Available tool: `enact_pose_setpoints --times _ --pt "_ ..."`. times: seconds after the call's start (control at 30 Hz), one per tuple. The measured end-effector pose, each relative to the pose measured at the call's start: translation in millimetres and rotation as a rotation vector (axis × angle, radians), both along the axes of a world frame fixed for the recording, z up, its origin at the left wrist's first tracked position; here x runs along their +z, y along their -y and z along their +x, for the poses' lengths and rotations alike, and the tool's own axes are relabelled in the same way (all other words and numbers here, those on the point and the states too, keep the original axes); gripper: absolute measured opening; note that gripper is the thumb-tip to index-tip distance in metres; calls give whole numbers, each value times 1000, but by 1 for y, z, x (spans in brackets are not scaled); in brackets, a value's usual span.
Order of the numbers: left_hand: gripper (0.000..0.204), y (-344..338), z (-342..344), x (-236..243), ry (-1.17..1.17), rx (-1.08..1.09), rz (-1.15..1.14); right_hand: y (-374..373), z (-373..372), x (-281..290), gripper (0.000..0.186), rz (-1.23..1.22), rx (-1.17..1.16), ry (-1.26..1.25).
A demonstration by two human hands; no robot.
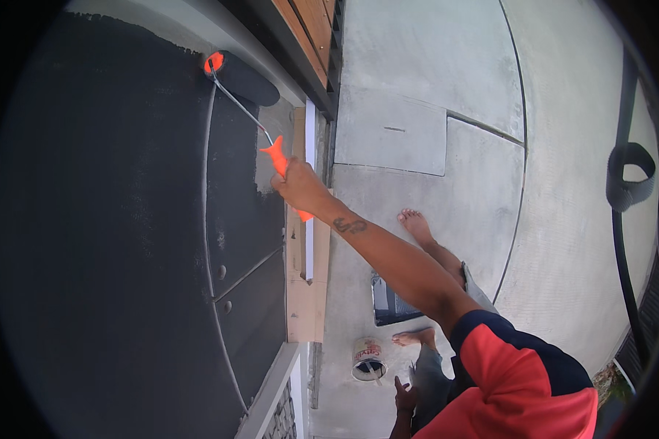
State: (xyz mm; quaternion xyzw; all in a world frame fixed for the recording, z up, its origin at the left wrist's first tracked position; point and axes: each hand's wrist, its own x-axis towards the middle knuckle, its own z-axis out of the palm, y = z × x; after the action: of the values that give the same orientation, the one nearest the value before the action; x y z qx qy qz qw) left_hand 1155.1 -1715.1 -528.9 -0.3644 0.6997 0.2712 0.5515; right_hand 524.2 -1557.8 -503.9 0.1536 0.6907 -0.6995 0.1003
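Note:
My right hand (298,183) grips the orange handle (277,155) of a paint roller, its arm stretched up and left. The dark roller head (245,79), with an orange end, rests against the wall (110,197), which is coated dark grey, with a lighter grey patch (271,128) beside the roller. My left hand (405,395) hangs low beside my leg, fingers loosely apart, holding nothing visible. Near it stands a white bucket (366,351) with dark paint and a stick inside.
A paint tray (381,311) lies on the concrete floor (425,66) by my bare feet (417,227). Cardboard (296,307) and a white strip (309,249) run along the wall's edge. Wooden slats (307,29) are above. A dark strap (630,183) shows at the right.

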Motion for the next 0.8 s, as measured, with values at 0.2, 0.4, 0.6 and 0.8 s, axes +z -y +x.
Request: enact_pose_setpoints --times 0.2,0.4,0.6,0.8 --pt "96 3 -5 -2 -54 -65 43 7 0 -6 30 159 -19 49" --pt "96 9 -9 -10 -134 -126 98 2 61 3 33 175 203 121" --pt "93 5 -19 -7 -147 -53 101 -13 167 9 38 280 334 71" --pt "87 -3 8 6 -133 -61 42 -83 208 11 37 446 529 96"
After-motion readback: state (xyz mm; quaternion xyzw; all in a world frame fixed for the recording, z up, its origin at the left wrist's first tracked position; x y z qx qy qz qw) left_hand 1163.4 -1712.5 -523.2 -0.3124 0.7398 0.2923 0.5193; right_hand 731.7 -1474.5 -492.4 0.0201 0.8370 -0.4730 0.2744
